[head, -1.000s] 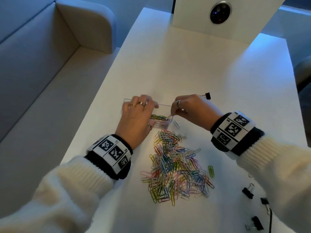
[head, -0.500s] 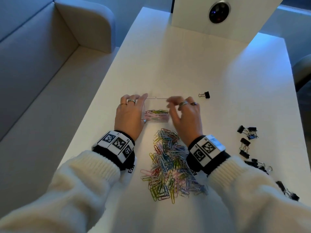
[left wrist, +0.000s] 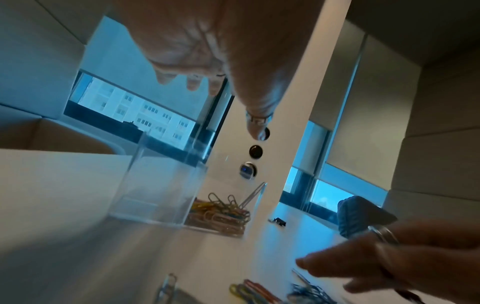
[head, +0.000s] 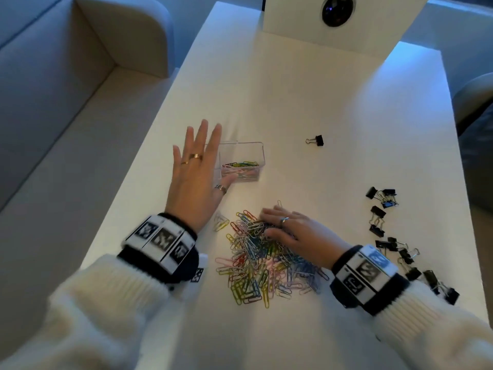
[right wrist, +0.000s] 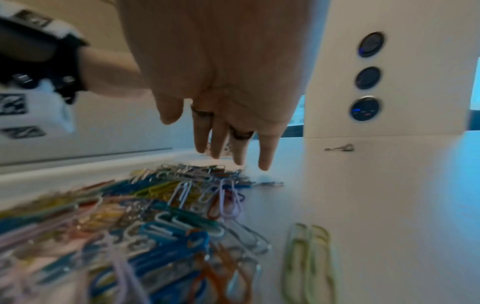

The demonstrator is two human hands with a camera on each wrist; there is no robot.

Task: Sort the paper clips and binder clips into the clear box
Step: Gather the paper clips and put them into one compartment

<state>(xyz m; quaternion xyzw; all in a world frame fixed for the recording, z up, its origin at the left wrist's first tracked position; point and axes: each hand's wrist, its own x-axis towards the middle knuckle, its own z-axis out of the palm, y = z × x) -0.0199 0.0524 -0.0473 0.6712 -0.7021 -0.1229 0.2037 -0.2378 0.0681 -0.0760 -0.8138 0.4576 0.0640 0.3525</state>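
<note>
The clear box [head: 249, 152] stands on the white table with several coloured paper clips in its right part [left wrist: 221, 214]; its left part looks bare. My left hand [head: 196, 166] hovers spread flat over the box's left end, fingers straight, holding nothing. A big heap of coloured paper clips [head: 256, 263] lies nearer me. My right hand [head: 282, 228] lies over the heap's far right edge with fingers stretched out [right wrist: 233, 148], tips just above the clips. Black binder clips [head: 384, 217] are scattered at the right.
One lone binder clip [head: 316, 140] lies beyond the box to the right. A white upright panel [head: 336, 20] with round dials stands at the table's far end. A sofa [head: 66, 102] runs along the table's left edge. More binder clips [head: 437, 284] reach the table's right edge.
Both hands have let go of the box. The left hand has opened and lifted over its left end. The right hand has drawn back onto the paper clip heap.
</note>
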